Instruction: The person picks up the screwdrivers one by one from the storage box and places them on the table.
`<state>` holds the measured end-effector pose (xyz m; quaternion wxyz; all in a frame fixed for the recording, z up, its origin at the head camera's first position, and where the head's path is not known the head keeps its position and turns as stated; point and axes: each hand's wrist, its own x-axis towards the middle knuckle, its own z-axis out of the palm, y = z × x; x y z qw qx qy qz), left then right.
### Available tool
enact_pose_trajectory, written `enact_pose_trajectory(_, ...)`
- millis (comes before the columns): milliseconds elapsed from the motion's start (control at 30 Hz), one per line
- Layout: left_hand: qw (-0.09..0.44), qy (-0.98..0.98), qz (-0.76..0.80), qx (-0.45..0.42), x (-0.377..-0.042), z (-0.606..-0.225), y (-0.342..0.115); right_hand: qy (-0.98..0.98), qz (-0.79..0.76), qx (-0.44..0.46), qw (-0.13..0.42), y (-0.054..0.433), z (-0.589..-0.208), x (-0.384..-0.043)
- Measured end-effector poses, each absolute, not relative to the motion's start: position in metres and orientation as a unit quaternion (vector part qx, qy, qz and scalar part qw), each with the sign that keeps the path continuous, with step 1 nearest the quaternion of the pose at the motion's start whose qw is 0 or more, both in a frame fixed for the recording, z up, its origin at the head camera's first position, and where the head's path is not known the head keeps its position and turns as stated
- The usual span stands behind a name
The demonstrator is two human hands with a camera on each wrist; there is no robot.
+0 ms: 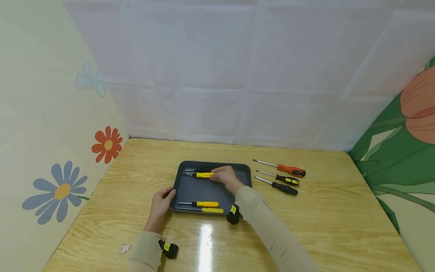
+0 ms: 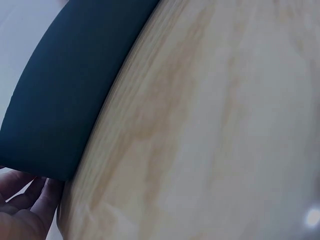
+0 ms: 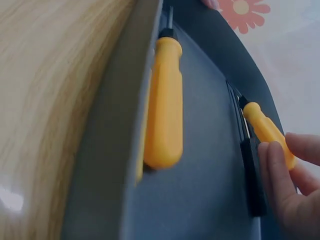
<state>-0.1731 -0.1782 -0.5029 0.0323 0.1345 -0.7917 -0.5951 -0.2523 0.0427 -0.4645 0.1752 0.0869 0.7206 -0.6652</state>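
**Right hand (image 1: 227, 177) pinching a yellow screwdriver (image 1: 203, 175), left hand (image 1: 163, 200) at the tray's (image 1: 190, 190) rim**

In from the lower right, on a long diagonal leftward and up: right forearm in a pale sleeve (image 1: 275, 230). Hand above the far part of the tray, back uppermost, fingers pointing left. Narrowed round the rear of the yellow handle, thumb opposite the fingers. Inside the tray near the far wall: the yellow screwdriver, shaft leftward; cannot tell whether raised or resting on the tray floor. Just beside it, a black-handled tool (image 3: 254, 175).

Up from the lower left, steeper: left forearm in a matching sleeve (image 1: 146, 247). Hand at the tray's left side, toward the near corner, gripping the rim, thumb over the top and fingers outside. Fingers bent against the tray's outer end in the left wrist view.

Along the tray's near wall, 2 more yellow-handled tools (image 1: 210, 204), side by side, shafts leftward. On the wooden table (image 1: 340, 211), right of the tray and apart from both hands, 3 screwdrivers (image 1: 290, 170) in a loose row: orange-red handle farthest, then black with yellow, then black nearest. At the wrists, 2 small black boxes (image 1: 233, 215) with yellow labels.
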Motion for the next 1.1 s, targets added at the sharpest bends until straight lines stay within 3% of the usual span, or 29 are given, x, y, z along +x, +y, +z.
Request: enact_pose_trajectory(1100,0.014,-0.788,-0.598,0.145,-0.173,-0.503,-0.178,0.713,-0.681,0.073,0.152,0.035,-0.468,-0.250)
